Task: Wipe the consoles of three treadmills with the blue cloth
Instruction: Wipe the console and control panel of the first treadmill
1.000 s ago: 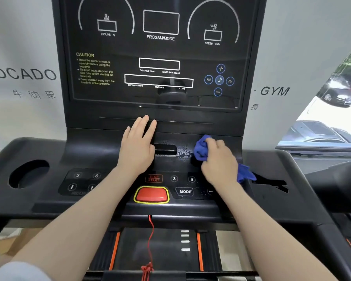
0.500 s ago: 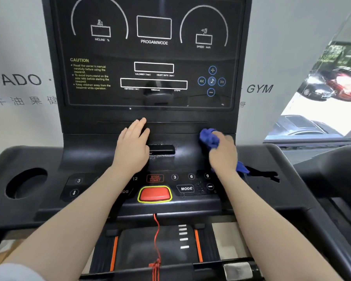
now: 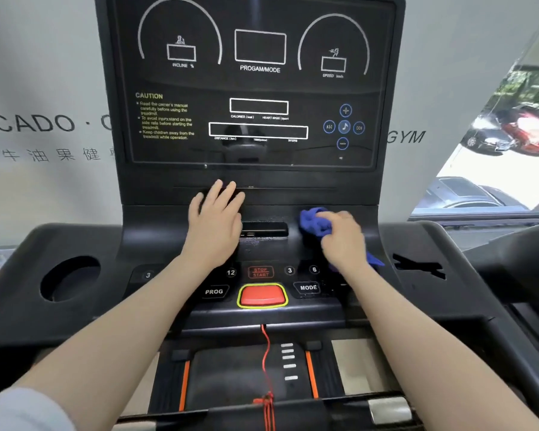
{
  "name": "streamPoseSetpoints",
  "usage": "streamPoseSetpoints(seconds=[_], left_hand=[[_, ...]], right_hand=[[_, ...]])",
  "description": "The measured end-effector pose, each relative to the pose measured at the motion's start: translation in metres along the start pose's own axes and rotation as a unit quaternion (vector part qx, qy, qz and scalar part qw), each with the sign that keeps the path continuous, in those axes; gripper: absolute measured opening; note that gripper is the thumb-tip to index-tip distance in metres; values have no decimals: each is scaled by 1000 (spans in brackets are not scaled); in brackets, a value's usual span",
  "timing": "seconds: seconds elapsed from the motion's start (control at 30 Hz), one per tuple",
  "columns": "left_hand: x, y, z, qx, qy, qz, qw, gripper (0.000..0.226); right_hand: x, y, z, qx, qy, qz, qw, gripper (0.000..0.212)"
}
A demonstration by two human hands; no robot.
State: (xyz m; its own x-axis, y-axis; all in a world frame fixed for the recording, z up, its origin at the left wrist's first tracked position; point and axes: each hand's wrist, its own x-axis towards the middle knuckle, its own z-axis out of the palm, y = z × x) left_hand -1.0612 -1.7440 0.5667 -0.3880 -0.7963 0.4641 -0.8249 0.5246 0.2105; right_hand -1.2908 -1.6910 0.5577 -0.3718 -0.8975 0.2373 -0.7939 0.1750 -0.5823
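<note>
A black treadmill console (image 3: 293, 194) fills the view, with a dark display panel above and a row of buttons below. My right hand (image 3: 344, 237) grips a bunched blue cloth (image 3: 315, 223) and presses it on the sloped ledge right of the small slot. A tail of the cloth pokes out past my wrist. My left hand (image 3: 215, 222) rests flat on the ledge left of the slot, fingers straight and pointing up toward the display.
A red stop button (image 3: 262, 296) with a yellow rim sits below the hands, and a red safety cord (image 3: 266, 362) hangs from it. A round cup holder (image 3: 70, 278) lies at left. A window with parked cars is at right.
My right hand with the cloth slid right and up along the ledge, then came back a little to the left and down. My left hand stayed pressed in place. The camera shifted slightly.
</note>
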Motion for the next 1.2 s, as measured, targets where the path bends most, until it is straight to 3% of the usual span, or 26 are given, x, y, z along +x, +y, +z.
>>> streamPoseSetpoints(seconds=[0.07,0.13,0.33,0.43,0.53,0.6,0.67,0.77,0.83,0.9,1.03,1.1,1.2], left_hand=[[-16,-19,-9,-5,15,-33,999,44],[-30,-43,-16,-5,2,-85,996,46],[-48,-95,-30,8,17,-273,962,56],[-46,-112,-31,-32,28,-273,961,55],[-42,-123,-28,-182,9,-290,940,53],[-41,-128,-26,-263,-4,-310,914,51],[-41,-133,-25,-314,13,-322,893,49],[-42,-138,-30,-379,48,-320,867,46],[-43,-144,-32,-396,41,-316,861,45],[-45,-150,-32,-431,33,-311,846,44],[-46,-159,-30,-477,16,-296,828,45],[-47,-161,-28,-485,9,-310,817,43],[-48,-168,-26,-537,-3,-322,780,39]], right_hand=[[7,-3,-4,41,56,76,995,47],[7,-18,3,19,59,79,995,46],[-2,-102,60,-94,29,-136,986,35],[-20,-150,94,-78,-6,-241,967,30],[-33,-167,118,-51,-88,-273,957,36],[-34,-159,117,-32,-79,-278,957,40],[-30,-145,107,-58,-15,-274,960,40],[-10,-125,80,-111,82,-171,976,40],[1,-115,68,-130,79,-66,986,44],[2,-112,71,-141,79,-44,986,42],[-19,-142,105,-147,115,-148,971,33],[-37,-171,130,-153,93,-197,964,23],[-68,-222,168,-136,22,-253,958,26]])
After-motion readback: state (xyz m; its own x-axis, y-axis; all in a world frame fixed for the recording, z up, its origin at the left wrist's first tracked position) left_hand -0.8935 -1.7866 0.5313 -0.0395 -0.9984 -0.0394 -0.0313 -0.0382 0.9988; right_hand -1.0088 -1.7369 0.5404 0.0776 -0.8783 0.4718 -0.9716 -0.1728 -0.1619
